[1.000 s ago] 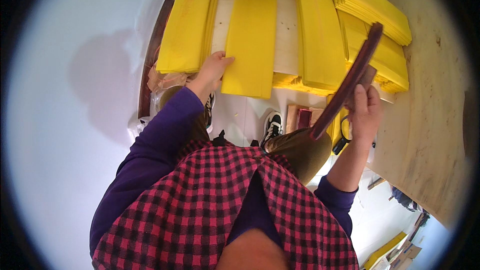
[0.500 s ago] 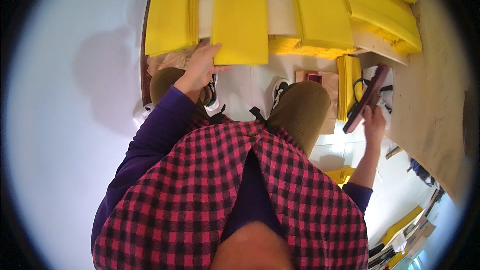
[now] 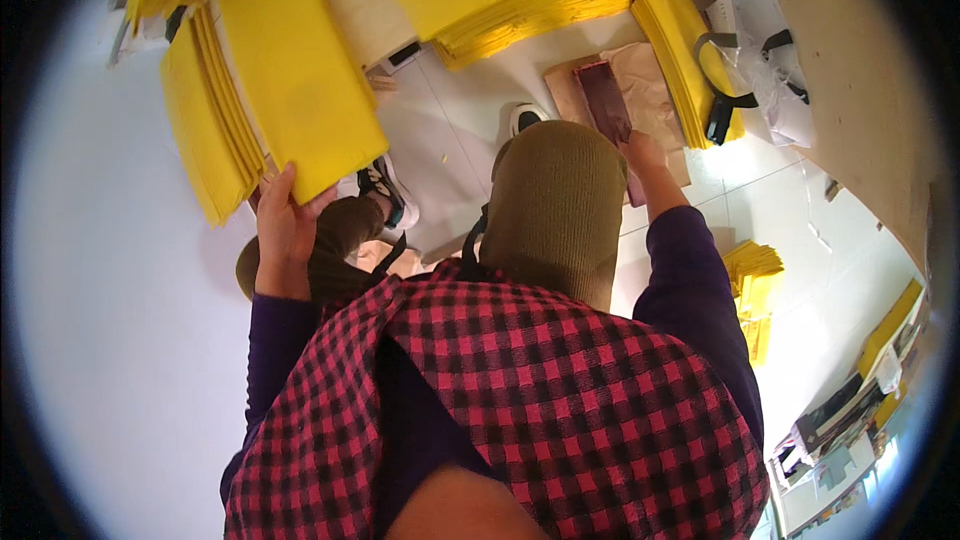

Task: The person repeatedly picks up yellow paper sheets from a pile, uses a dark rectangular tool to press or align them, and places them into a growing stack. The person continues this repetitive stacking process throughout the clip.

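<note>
My left hand is closed on the near edge of a long yellow sheet, its thumb on top and fingers partly hidden beneath. Whether it holds one sheet or several I cannot tell. Just left of it lies a fanned stack of yellow sheets. On the right, my right hand grips the near part of a long dark red-brown wooden bar. That bar is down over brown paper on the floor, beyond my knee; its underside is hidden.
Another thick yellow stack lies on the wooden surface ahead. Right of the brown paper are a folded yellow stack, a black strap-like loop and a white box with clear plastic. More yellow sheets lie on the floor at right.
My right hand has brought the bar left and down onto the brown paper. My left hand has moved left and down, still at a yellow sheet's edge. The view has turned rightward.
</note>
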{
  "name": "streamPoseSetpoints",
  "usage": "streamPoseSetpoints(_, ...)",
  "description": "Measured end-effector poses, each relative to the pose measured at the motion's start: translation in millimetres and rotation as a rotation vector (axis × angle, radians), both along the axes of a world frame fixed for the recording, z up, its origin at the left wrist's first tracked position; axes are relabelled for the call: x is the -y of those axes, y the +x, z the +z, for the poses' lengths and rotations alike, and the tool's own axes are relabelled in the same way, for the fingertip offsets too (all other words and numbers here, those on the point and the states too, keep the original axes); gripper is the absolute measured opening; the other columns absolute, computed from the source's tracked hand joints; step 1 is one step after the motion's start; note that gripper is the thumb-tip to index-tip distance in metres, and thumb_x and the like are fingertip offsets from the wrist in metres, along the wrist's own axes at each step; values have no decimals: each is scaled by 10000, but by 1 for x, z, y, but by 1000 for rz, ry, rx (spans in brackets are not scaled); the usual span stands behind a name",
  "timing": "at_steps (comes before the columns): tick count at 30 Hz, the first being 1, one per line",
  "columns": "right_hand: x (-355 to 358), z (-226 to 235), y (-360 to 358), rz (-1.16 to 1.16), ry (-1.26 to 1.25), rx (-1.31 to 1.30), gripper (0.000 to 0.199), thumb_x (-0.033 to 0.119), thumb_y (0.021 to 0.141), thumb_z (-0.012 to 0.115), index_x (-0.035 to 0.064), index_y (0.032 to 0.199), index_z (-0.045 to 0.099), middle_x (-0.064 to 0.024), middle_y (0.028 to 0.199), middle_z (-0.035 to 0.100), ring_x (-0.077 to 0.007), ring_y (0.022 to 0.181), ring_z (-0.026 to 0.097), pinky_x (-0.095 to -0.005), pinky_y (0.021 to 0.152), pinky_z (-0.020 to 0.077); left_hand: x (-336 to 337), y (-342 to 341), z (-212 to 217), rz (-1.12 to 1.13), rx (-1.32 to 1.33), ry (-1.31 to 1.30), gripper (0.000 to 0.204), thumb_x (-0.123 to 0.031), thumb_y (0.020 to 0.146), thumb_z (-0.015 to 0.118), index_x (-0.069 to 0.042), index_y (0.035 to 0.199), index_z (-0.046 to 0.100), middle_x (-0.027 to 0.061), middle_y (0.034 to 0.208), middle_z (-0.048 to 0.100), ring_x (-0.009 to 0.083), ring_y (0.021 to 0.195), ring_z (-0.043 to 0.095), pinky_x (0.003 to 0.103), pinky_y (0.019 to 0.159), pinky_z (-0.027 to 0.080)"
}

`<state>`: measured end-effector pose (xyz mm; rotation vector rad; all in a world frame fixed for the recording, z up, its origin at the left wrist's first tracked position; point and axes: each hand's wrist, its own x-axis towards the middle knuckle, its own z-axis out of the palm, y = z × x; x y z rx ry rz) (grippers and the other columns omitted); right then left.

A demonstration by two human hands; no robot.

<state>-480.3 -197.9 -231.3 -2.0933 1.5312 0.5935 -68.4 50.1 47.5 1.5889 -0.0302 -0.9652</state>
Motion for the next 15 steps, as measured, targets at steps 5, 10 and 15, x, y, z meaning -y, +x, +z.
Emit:
streamPoseSetpoints(5, 14, -43, 23, -95, 57, -8, 309, 252, 872, 459, 25, 995, 630, -196, 1012, 635, -362, 980, 604, -450, 839, 485, 1, 2, 3, 46, 12, 124, 298, -215, 928, 457, -53, 1176, 488, 74, 1114, 584, 207, 975, 598, 359, 719, 539)
streamPoseSetpoints(10, 16, -68, 30, -140, 103, -25, 264, 165, 879, 437, 37, 1018, 622, -199, 1023, 633, -353, 987, 606, -439, 835, 493, 3, 1, 3, 84, 23, 184, 309, -239, 929, 466, -45, 1166, 503, 79, 1113, 591, 211, 968, 603, 359, 721, 545)
streamPoseSetpoints(15, 9, -84, 30, -165, 125, -48, 263, 201, 891, 445, 20, 1007, 597, -190, 1053, 620, -357, 997, 594, -440, 836, 487, 4, 1, 5, 73, 11, 169, 301, -225, 931, 458, -44, 1167, 503, 89, 1121, 589, 222, 967, 608, 350, 711, 563)
